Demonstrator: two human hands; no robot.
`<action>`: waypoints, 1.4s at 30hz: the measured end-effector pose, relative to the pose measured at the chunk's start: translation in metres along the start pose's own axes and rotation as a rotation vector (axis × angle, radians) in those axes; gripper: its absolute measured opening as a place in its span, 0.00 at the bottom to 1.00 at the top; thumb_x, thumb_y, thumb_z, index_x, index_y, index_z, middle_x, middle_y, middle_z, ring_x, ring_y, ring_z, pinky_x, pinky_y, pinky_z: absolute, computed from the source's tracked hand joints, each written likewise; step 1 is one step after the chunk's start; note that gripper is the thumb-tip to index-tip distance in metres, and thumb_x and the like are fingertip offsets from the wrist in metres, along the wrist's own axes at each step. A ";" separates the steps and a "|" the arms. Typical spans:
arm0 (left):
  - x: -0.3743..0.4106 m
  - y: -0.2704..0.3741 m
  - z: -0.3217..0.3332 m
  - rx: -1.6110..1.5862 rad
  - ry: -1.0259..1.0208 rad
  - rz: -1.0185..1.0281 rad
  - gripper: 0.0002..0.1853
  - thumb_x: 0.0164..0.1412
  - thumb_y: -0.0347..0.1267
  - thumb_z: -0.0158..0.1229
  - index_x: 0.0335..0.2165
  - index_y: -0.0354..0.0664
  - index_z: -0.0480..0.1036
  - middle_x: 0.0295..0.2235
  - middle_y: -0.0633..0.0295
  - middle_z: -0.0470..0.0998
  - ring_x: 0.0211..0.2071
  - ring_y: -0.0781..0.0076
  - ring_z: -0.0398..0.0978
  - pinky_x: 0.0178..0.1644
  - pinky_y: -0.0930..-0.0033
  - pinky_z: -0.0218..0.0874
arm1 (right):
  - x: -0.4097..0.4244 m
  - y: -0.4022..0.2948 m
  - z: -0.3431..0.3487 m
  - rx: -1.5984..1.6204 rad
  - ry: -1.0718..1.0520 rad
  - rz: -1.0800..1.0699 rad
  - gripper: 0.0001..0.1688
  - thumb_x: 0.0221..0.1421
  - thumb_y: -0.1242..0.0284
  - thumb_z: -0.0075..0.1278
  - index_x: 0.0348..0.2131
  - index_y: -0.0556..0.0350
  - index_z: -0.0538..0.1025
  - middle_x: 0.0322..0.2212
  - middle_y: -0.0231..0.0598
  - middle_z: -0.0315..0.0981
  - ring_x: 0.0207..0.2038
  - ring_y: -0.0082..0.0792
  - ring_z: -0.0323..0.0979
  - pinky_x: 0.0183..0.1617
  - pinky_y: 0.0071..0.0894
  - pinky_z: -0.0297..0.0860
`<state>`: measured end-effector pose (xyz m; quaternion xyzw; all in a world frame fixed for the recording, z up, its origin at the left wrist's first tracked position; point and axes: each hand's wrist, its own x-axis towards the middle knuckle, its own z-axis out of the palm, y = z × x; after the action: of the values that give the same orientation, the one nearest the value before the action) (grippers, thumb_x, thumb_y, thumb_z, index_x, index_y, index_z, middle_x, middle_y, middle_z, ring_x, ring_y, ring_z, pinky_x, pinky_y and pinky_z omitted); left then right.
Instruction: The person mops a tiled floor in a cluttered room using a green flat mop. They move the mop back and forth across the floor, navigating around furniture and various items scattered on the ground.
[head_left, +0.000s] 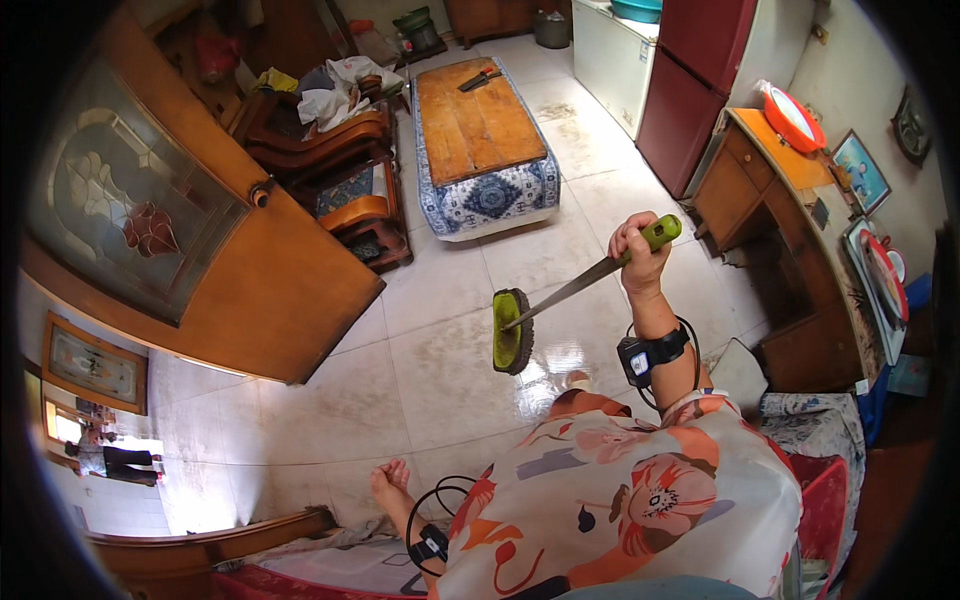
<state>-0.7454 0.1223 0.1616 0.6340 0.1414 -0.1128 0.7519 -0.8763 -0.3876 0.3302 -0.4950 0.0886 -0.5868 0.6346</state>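
Observation:
My right hand (641, 251) grips the green handle end of a long-handled mop or broom (577, 283), whose metal pole slopes down to the left. Its green head (511, 331) with a dark fringe is over or on the pale tiled floor (442, 375), which shows brownish smudges and a shiny patch. Off to the lower left, my left hand (391, 480) is held near my side with its fingers loosely curled and nothing seen in it.
A wooden door (300, 285) stands ajar at left, beside wooden armchairs (360, 217). Ahead, a low table (480, 120) bears a knife (478, 79). A red refrigerator (682, 97) and a desk (742, 165) line the right. Another person (120, 461) stands far off at lower left.

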 end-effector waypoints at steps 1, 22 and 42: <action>-0.002 0.003 0.000 -0.008 0.011 0.003 0.14 0.59 0.42 0.43 0.31 0.42 0.65 0.34 0.57 0.73 0.38 0.60 0.72 0.40 0.62 0.63 | 0.005 -0.001 -0.004 -0.012 0.012 -0.046 0.06 0.48 0.75 0.44 0.26 0.59 0.64 0.12 0.33 0.59 0.14 0.25 0.59 0.19 0.23 0.60; -0.012 -0.001 0.288 0.229 -0.308 0.023 0.12 0.60 0.36 0.45 0.29 0.36 0.66 0.31 0.52 0.74 0.34 0.60 0.74 0.39 0.67 0.65 | 0.178 -0.114 -0.186 0.020 -0.142 -0.298 0.10 0.48 0.69 0.42 0.28 0.58 0.66 0.15 0.37 0.59 0.16 0.28 0.57 0.20 0.26 0.58; 0.098 -0.038 0.450 0.513 -0.645 -0.163 0.12 0.61 0.36 0.44 0.27 0.41 0.68 0.29 0.58 0.76 0.32 0.71 0.74 0.36 0.75 0.63 | 0.179 -0.065 -0.220 -0.313 -0.013 -0.178 0.17 0.51 0.59 0.45 0.26 0.54 0.63 0.13 0.32 0.57 0.15 0.26 0.56 0.23 0.30 0.59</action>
<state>-0.6361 -0.3266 0.1623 0.7198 -0.0840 -0.3963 0.5638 -1.0190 -0.6406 0.3531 -0.5973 0.1306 -0.6167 0.4959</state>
